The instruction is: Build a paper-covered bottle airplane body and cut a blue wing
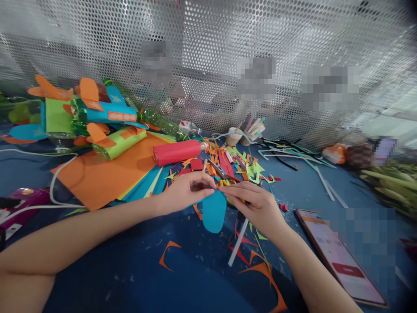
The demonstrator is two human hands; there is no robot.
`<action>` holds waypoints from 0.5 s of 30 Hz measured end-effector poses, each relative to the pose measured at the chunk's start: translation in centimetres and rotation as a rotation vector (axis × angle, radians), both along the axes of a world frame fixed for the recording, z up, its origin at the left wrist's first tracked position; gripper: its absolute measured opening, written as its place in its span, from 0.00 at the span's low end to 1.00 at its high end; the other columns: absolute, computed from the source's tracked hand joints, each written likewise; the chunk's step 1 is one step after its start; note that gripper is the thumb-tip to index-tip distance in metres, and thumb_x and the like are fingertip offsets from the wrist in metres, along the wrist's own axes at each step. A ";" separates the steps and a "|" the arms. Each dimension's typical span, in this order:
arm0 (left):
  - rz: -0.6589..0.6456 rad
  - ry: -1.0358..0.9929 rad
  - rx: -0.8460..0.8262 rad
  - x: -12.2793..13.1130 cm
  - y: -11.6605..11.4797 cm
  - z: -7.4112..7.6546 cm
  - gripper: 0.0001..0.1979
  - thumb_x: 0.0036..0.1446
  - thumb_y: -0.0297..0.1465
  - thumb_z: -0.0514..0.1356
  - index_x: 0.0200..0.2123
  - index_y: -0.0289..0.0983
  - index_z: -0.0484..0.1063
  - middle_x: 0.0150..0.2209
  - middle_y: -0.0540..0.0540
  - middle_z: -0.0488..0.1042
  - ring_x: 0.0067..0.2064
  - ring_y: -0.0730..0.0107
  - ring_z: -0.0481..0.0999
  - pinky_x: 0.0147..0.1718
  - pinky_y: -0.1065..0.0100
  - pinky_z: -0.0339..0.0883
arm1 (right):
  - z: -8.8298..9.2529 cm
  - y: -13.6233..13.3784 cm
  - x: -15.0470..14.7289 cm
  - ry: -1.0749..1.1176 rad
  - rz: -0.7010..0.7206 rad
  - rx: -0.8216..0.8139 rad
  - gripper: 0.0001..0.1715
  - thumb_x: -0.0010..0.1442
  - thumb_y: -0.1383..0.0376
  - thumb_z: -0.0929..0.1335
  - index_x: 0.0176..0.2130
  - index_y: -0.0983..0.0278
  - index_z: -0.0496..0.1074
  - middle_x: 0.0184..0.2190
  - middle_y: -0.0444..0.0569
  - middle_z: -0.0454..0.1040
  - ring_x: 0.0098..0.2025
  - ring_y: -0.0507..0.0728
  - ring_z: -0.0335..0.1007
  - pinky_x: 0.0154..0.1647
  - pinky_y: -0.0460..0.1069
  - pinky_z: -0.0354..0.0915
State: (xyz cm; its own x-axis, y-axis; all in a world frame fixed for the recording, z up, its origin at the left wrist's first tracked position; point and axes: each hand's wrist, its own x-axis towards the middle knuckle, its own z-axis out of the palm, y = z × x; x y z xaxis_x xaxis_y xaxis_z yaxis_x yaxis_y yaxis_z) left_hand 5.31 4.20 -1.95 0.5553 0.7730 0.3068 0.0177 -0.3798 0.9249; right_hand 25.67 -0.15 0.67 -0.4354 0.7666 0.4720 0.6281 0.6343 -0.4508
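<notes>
My left hand (185,191) and my right hand (252,206) meet fingertip to fingertip over the blue table, pinching a thin dark strip (211,187) between them. Just below the fingers lies a rounded teal paper piece (214,213). A white strip (237,243) runs out from under my right hand. Behind the hands sits a red paper-wrapped bottle (177,152) and a heap of coloured paper scraps (234,165) with scissors (216,168) in it.
Orange and teal sheets (107,174) lie at left under bottle-and-paper toy planes (94,113). A phone (339,256) lies at right. A purple tool (19,204) with a white cord sits far left. Cups (234,137) stand before the perforated screen (228,52). Green stalks (391,182) at far right.
</notes>
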 end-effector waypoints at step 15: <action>0.292 -0.009 -0.191 -0.8 2.7 -1.3 0.12 0.51 0.33 0.60 0.38 0.35 0.69 0.36 0.45 0.74 0.33 0.72 0.72 0.32 0.68 0.67 | 0.1 0.2 7.2 -0.765 -0.466 -0.481 0.26 0.59 0.50 0.59 0.29 0.66 0.73 0.26 0.56 0.76 0.29 0.62 0.73 0.29 0.52 0.63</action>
State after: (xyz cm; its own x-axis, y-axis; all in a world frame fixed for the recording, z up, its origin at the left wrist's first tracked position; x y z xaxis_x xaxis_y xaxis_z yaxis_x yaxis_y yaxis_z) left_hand 4.54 6.91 -3.24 0.3001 0.9429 0.1447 0.0918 -0.1796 0.9795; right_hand 32.92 0.00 0.81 -0.1006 0.9724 -0.2105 0.9934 0.1098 0.0327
